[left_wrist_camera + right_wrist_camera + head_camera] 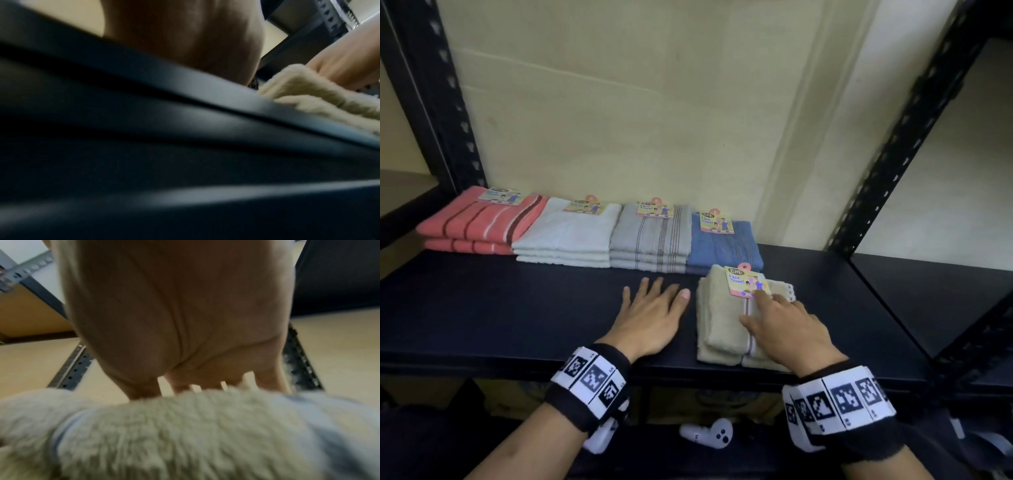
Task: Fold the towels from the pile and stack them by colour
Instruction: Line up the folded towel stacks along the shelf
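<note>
A folded beige towel (726, 322) with a paper tag (746, 281) lies at the shelf's front right. My right hand (780, 322) rests flat on it, fingers straight, index tip at the tag; the right wrist view shows my palm (176, 313) over the beige towel's pile (185, 426). My left hand (650, 308) lies flat and empty on the dark shelf (517, 308), just left of the towel. Along the back stand folded stacks: red striped (479, 222), white (568, 233), grey striped (650, 236) and blue (722, 246). The left wrist view shows my left palm (185, 35), the beige towel (308, 95) and my right hand (347, 65).
Black perforated uprights (900, 130) frame the shelf on both sides, with a cream wall (637, 102) behind. A second shelf (935, 294) adjoins at the right. Below the shelf's front edge lies a white game controller (709, 433).
</note>
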